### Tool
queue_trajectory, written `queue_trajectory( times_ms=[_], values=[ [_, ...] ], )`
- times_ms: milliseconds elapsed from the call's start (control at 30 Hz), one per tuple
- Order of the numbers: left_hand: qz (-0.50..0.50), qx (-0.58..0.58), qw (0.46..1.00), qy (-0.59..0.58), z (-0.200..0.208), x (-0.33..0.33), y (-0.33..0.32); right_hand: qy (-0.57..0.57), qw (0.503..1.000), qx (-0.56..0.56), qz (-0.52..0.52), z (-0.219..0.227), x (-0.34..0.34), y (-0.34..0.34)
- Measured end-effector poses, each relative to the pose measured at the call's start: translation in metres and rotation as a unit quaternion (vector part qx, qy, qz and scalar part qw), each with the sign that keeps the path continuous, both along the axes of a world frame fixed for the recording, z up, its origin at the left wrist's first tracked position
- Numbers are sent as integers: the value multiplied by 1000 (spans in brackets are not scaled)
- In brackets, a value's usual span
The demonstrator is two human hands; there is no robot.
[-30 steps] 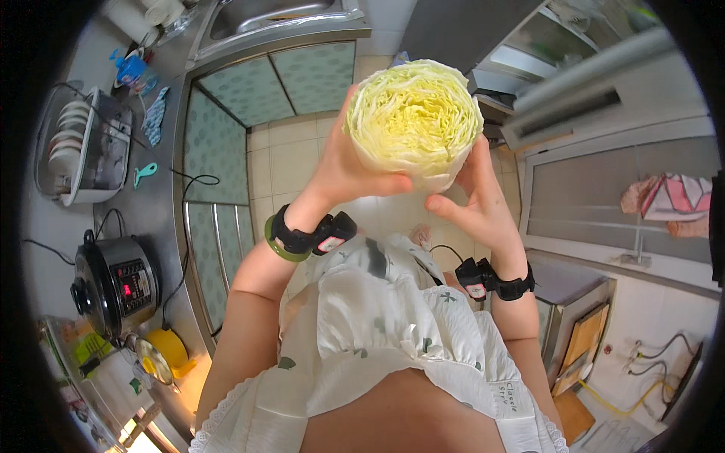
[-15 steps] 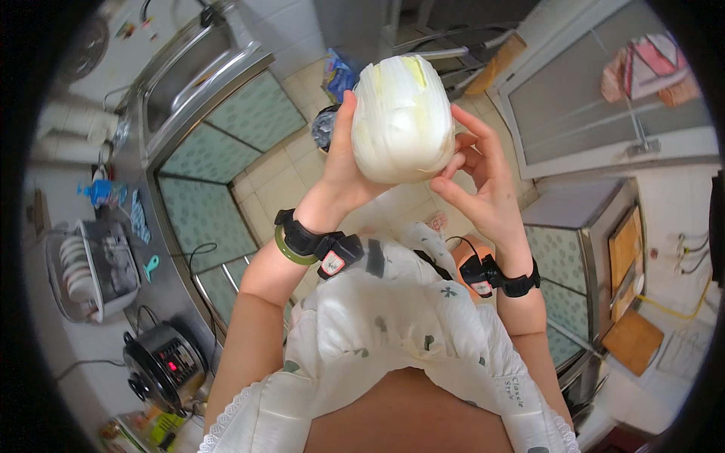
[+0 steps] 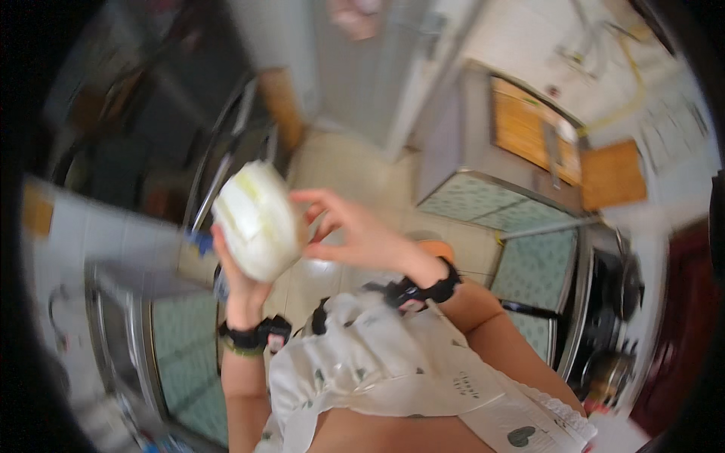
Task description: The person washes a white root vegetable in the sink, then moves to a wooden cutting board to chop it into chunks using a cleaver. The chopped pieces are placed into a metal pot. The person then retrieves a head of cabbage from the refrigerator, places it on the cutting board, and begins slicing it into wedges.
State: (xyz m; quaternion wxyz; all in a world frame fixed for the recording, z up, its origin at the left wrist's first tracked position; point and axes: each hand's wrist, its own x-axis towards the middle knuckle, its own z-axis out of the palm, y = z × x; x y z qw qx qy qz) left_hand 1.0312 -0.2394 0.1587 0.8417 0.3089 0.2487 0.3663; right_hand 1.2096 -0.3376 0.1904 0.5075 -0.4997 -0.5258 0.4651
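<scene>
A pale Chinese cabbage [image 3: 259, 219], cut flat at one end, is held up in front of me, left of the middle. My left hand [image 3: 243, 279] is wrapped around its near-left side and carries it; part of the palm is hidden behind it. On the cabbage's right side is my right hand [image 3: 351, 232], with curved, spread fingers whose tips are at or against the outer leaf. Blur keeps me from telling whether they touch. Both wrists wear black straps.
On the right counter lie a wooden cutting board [image 3: 517, 124] with a knife [image 3: 553, 155] and a second board [image 3: 615, 175]. Beyond it at lower right is a stove with pans [image 3: 623, 291]. A metal-edged sink counter [image 3: 124, 302] stands at left; a door [image 3: 377, 68] is ahead.
My view has turned right, toward the counter with the cutting board. The cabbage has tilted and now appears further left and lower. Both hands have stayed with it.
</scene>
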Motion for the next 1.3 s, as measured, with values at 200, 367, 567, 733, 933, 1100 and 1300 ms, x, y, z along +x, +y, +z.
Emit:
queue_trajectory(
  times_ms=[200,367,567,733,933,1100,1300],
  values=[
    [-153,93,981,80,29,92,4,-18,988,-22,-151,24,65,-47],
    [-284,154,940,106,-10,224,28,-34,951,-25,-307,-11,151,-63],
    [-458,171,869,77,-20,353,18,-42,875,-92,-474,-25,207,-88],
    [-547,168,818,63,-23,431,28,-21,817,-140,-560,-27,238,-80],
    [-644,169,745,44,-26,467,73,-63,802,-124,-581,-19,287,-77],
    [-636,158,752,68,-53,448,94,-112,841,-88,-521,25,325,-18],
    [-547,187,799,167,-78,415,102,-309,886,88,-334,10,345,96]
  ],
)
